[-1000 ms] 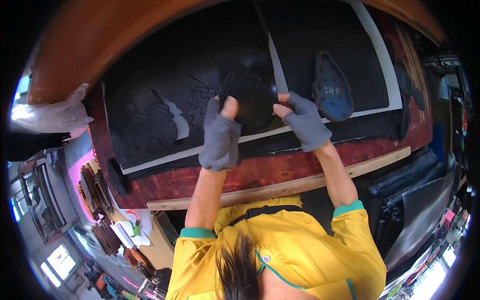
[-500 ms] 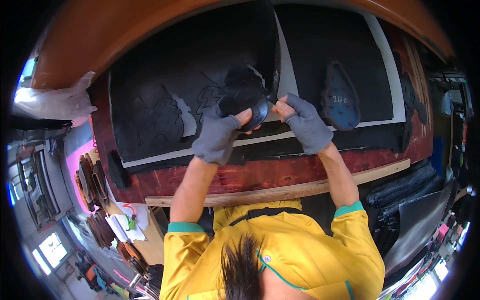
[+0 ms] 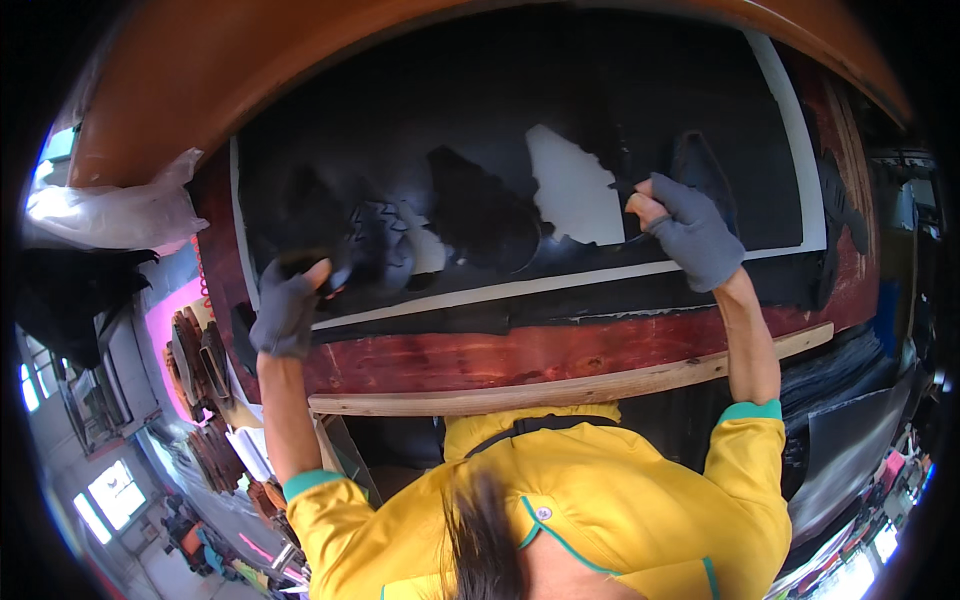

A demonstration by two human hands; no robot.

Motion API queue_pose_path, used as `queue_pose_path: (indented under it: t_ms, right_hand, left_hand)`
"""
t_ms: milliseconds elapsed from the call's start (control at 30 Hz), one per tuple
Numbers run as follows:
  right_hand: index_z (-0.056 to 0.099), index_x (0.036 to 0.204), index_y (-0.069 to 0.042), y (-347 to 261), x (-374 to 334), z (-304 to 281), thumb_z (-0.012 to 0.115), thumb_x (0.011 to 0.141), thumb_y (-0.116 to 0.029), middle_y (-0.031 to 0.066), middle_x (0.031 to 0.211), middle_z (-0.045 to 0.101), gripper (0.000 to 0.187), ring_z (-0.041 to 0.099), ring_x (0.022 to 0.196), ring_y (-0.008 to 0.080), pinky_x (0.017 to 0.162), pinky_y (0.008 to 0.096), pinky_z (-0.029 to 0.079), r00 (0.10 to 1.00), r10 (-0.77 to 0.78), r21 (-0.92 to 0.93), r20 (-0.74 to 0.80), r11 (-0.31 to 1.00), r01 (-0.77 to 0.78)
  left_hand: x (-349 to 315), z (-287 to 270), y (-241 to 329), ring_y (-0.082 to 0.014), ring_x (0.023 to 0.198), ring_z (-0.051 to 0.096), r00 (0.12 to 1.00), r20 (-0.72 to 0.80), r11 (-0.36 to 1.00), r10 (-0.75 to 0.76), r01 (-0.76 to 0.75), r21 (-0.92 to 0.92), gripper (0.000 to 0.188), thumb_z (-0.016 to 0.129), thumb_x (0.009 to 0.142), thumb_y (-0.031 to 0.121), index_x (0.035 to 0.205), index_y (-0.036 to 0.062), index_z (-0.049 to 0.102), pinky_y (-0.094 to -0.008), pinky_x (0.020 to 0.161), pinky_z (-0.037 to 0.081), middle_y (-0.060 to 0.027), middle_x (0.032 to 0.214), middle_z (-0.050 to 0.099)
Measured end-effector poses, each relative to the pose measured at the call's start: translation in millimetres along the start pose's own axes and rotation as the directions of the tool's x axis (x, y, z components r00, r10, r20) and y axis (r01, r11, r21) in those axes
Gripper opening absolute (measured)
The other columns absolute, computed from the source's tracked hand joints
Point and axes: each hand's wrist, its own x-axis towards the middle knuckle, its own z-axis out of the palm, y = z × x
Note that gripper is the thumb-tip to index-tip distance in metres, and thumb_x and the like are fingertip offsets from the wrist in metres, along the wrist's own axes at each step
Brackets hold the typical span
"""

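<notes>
Flat black sheet (image 3: pixel 470 110) on the dark red wooden desk (image 3: pixel 450 355) already has jagged gaps but plenty's left solid, grey-gloved right hand (image 3: pixel 697 232) pinching its edge, can't tell the grey-gloved left hand (image 3: pixel 287 310)'s grip.

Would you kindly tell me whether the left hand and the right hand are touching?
Apart. The head view shows a wide stretch of black sheet plainly visible between the left hand and the right hand.
</notes>
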Motion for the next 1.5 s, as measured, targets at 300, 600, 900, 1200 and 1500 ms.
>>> queue_pose_path:
  t_ms: [300,600,900,1200,1500]
  right_hand:
    - [0.062,0.109,-0.008,-27,-12,19,0.062,0.096,-0.028,0.0022,0.089,0.059,0.024,0.054,0.066,0.0107,0.060,0.0248,0.048,0.698,-0.415,-0.154,-0.584,0.901,0.406]
    - [0.058,0.092,-0.005,-47,-30,106,0.056,0.099,-0.040,0.0026,0.079,0.058,0.036,0.055,0.068,0.0085,0.063,0.0228,0.046,0.916,-0.317,0.612,0.248,0.784,0.106]
    - [0.061,0.092,-0.003,-41,-63,78,0.059,0.098,-0.028,0.0030,0.080,0.059,0.025,0.059,0.076,0.0106,0.067,0.0235,0.047,0.796,-0.241,0.648,0.555,0.725,-0.233]
    - [0.054,0.087,-0.001,-26,-76,34,0.060,0.095,-0.035,0.0104,0.072,0.052,0.035,0.052,0.064,0.0227,0.062,0.0346,0.043,0.603,-0.384,0.315,0.699,0.923,0.222]
    - [0.054,0.127,0.001,-19,-54,79,0.071,0.085,-0.052,0.0081,0.111,0.062,0.070,0.058,0.101,0.0163,0.089,0.0300,0.049,0.858,-0.055,0.620,0.510,0.715,-0.323]
  left_hand:
    - [-62,24,-66,-0.0208,0.104,0.065,0.963,0.142,0.777,0.227,-0.091,-0.623,0.047,0.068,0.078,-0.002,0.123,0.0062,0.058,-0.0363,0.091,0.056,-0.0056,0.114,0.065]
    - [-100,109,-57,-0.0225,0.088,0.070,0.885,0.453,0.774,0.111,0.209,-0.598,0.032,0.064,0.088,0.010,0.119,0.0013,0.060,-0.0332,0.085,0.057,-0.0119,0.107,0.068]
    - [-123,107,-61,-0.0169,0.061,0.065,0.793,0.609,0.793,0.015,0.361,-0.491,0.026,0.072,0.087,0.015,0.107,0.0015,0.063,-0.0253,0.054,0.054,-0.0087,0.085,0.067]
    - [-127,46,-51,-0.0146,0.059,0.062,0.791,0.610,0.939,-0.053,0.247,-0.239,0.025,0.075,0.081,0.009,0.102,-0.0036,0.066,-0.0248,0.046,0.051,-0.0094,0.079,0.067]
    - [-124,73,-64,-0.0138,0.049,0.055,0.805,0.591,0.914,-0.059,0.282,-0.293,0.030,0.075,0.079,0.017,0.100,-0.0028,0.064,-0.0234,0.046,0.043,-0.0083,0.069,0.062]
